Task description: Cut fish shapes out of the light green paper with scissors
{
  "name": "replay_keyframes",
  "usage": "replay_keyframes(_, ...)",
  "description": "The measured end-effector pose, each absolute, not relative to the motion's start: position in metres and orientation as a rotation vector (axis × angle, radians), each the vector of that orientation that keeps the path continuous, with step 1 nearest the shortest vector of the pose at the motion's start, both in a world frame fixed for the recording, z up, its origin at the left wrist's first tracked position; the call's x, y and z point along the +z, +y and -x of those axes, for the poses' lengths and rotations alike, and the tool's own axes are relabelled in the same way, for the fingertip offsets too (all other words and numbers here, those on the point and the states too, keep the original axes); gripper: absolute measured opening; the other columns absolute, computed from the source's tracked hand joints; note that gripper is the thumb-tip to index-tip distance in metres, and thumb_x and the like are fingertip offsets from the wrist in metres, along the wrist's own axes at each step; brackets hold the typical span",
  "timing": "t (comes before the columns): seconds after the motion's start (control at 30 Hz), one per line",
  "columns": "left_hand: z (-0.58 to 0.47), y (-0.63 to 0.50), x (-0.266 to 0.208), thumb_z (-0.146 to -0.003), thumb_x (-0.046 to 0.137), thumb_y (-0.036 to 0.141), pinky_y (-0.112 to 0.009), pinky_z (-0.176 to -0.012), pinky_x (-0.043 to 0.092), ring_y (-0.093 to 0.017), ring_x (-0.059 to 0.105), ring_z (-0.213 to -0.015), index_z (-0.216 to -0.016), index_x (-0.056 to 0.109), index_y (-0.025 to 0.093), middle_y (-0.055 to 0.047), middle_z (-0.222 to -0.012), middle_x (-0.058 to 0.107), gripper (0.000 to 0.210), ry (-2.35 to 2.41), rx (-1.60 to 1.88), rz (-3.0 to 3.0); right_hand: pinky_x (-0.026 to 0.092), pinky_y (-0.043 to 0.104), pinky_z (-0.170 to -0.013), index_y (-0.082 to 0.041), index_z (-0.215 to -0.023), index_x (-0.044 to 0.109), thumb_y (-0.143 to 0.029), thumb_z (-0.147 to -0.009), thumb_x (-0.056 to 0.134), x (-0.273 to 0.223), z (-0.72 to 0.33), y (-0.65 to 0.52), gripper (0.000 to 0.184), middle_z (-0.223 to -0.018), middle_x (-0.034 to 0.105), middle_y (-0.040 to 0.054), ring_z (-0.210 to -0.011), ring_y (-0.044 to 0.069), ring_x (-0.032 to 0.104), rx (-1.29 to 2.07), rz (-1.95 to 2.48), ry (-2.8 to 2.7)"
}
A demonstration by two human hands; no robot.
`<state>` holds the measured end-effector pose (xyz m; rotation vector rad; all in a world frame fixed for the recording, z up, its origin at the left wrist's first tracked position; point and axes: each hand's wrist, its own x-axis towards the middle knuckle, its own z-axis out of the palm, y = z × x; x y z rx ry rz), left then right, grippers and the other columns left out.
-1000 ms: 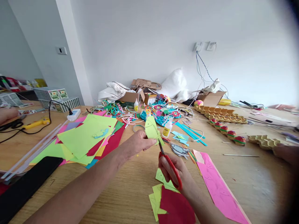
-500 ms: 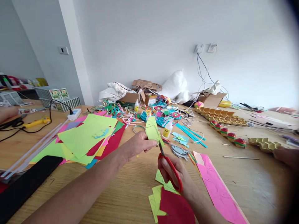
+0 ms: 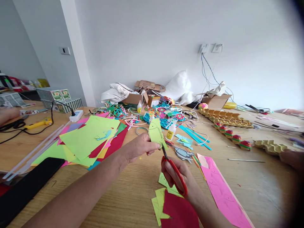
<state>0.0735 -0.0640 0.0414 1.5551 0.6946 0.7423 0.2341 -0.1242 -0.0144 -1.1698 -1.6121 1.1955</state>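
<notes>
Pinched in my left hand [image 3: 142,145] is a yellow-green paper piece [image 3: 155,130] with a fish drawn on it, held upright above the table. My right hand [image 3: 177,174] grips red-handled scissors [image 3: 178,177], whose blades meet the paper's lower edge by the fish's tail end. Below the scissors lie more green paper pieces with fish outlines [image 3: 163,180], yellow paper pieces [image 3: 157,204] and dark red paper [image 3: 180,209]. A grey-blue fish cutout [image 3: 184,154] rests just right of the blades. Behind the held paper stands a glue bottle [image 3: 170,131].
Coloured paper sheets [image 3: 89,134] pile up on the left near a black case-like object [image 3: 33,186]. A pink paper strip [image 3: 222,190] with outlines lies right. Egg-carton strips [image 3: 228,118] and small red-and-green objects [image 3: 244,145] sit farther right. Other people's hands show at both edges.
The scissors and both hands hold nearly the same pose, with the blades still at the paper's lower edge. The whole view has shifted slightly.
</notes>
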Motion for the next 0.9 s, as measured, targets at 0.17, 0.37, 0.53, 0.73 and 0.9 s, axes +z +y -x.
replay_keyframes(0.17,-0.0716,-0.0642,0.0430,-0.070,0.052,0.020,-0.022,-0.047,0.026,-0.006,0.032,-0.046,-0.061,0.045,0.016,0.006,-0.052,0.039,0.012,0.690,0.740,-1.543,0.022,0.019,-0.035,-0.021,-0.062,0.044,-0.052,-0.082,0.039,-0.0140,-0.2335,-0.1240,0.037,-0.042,0.036,-0.0096,-0.034,0.007,0.029,1.196,1.196,-1.620)
replay_keyframes(0.37,-0.0689,-0.0613,0.0430,-0.068,0.052,0.022,-0.022,-0.048,0.027,-0.007,0.033,-0.046,-0.059,0.044,0.017,0.007,-0.049,0.040,0.013,0.742,0.683,-1.594,0.022,0.018,-0.035,-0.022,-0.058,0.039,-0.049,-0.079,0.040,-0.0090,-0.2304,-0.1245,0.034,-0.042,0.035,-0.0094,-0.034,0.007,0.030,1.154,1.271,-1.649)
replay_keyframes(0.53,-0.0657,-0.0587,0.0418,-0.070,0.051,0.023,-0.022,-0.048,0.027,-0.007,0.033,-0.047,-0.057,0.043,0.017,0.006,-0.049,0.040,0.016,0.732,0.645,-1.636,0.023,0.018,-0.034,-0.022,-0.056,0.037,-0.049,-0.076,0.041,-0.0065,-0.2285,-0.1245,0.034,-0.042,0.034,-0.0092,-0.034,0.007,0.029,1.143,1.307,-1.657)
replay_keyframes(0.73,-0.0655,-0.0578,0.0426,-0.068,0.053,0.022,-0.022,-0.046,0.026,-0.006,0.033,-0.046,-0.060,0.044,0.017,0.006,-0.052,0.041,0.013,0.699,0.652,-1.597,0.023,0.018,-0.033,-0.023,-0.055,0.035,-0.051,-0.075,0.043,-0.0077,-0.2291,-0.1237,0.036,-0.042,0.033,-0.0087,-0.033,0.007,0.029,1.146,1.309,-1.652)
replay_keyframes(0.9,-0.0660,-0.0586,0.0429,-0.070,0.052,0.025,-0.022,-0.046,0.026,-0.006,0.030,-0.044,-0.055,0.042,0.017,0.007,-0.047,0.037,0.020,0.672,0.680,-1.581,0.024,0.019,-0.033,-0.022,-0.056,0.038,-0.053,-0.075,0.044,-0.0084,-0.2292,-0.1230,0.036,-0.047,0.034,-0.0079,-0.034,0.007,0.032,1.135,1.323,-1.634)
